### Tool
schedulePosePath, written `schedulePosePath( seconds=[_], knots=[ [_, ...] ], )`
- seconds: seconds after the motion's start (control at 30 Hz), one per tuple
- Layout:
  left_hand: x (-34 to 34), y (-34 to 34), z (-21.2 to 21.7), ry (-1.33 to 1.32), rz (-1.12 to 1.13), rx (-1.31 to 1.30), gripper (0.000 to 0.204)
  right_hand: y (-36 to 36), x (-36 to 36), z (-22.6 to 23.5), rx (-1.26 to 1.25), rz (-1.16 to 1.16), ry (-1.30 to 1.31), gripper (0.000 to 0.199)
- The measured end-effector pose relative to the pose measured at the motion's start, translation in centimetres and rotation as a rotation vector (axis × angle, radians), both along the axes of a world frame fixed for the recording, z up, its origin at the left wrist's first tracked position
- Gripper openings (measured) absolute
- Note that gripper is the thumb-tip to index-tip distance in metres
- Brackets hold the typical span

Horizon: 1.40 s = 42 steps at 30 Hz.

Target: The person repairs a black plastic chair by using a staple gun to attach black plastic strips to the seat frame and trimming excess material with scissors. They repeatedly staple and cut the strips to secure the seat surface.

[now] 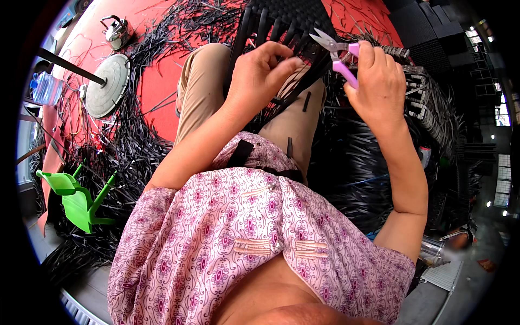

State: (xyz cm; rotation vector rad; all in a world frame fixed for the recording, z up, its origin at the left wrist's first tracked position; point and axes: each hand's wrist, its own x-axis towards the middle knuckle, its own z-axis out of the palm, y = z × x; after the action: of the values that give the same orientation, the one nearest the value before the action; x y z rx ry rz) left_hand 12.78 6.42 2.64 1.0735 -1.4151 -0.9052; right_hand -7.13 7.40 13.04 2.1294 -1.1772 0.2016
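Right hand point(381, 81) curled in a grip, left hand point(259, 75) bent, thumb extended.

Green chair point(80, 210), metal kettle point(118, 37), round grey base point(108, 93), clear bottle point(46, 88)

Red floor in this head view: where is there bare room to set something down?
Mostly bare red floor shows between the heaped black strips and the left trouser leg; a smaller patch lies between kettle and strips. Crowded: around the round grey base and beside the green chair.
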Motion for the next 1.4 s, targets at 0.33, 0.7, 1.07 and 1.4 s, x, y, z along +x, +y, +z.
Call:
schedulePosePath(
  seconds=[0.33, 0.7, 1.07, 1.4],
  knots=[
    [0.1, -0.5, -1.4, -0.466, 0.245, -0.085, 0.037, -2.9, 1.7, -3.4, -0.065, 0.037, 0.031, 0.040],
    [1.1, -3.0, -0.6, 0.358, -0.020, 0.242, 0.022, -3.5, 1.4, -3.5, -0.148, 0.064, 0.057, 0.040],
    [2.0, -3.0, 1.1, 0.866, -0.241, 0.490, 0.017, -4.8, 1.1, -2.4, -0.251, 0.142, 0.158, 0.036],
    [2.2, -3.2, 1.4, 0.946, -0.302, 0.604, 0.019, -6.2, 2.4, -2.5, -0.288, 0.129, 0.248, 0.018]
  ],
)
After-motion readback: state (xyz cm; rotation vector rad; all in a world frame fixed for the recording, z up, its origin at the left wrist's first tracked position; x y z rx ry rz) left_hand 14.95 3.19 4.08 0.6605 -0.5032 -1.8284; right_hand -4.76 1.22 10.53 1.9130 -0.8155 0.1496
